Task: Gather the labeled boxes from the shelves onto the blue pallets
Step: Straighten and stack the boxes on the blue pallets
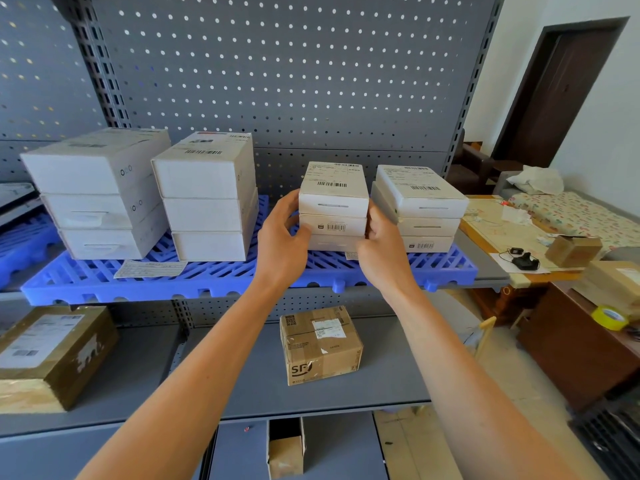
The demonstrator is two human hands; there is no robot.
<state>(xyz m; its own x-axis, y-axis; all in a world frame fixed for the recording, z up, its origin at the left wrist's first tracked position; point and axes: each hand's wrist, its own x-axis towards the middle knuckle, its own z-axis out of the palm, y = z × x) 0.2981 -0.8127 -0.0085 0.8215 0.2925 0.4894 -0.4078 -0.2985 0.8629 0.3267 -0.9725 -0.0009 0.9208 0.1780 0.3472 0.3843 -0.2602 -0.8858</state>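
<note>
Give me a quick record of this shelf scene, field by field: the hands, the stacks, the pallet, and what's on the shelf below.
left hand: grips the left side of the small white stack
right hand: grips the right side of the same stack
blue pallet: on the upper shelf, carrying four stacks of white labeled boxes
loose paper slip: lying on the pallet in front of the two larger stacks
lower shelf: brown cardboard box in the middle, larger brown box at left
</note>
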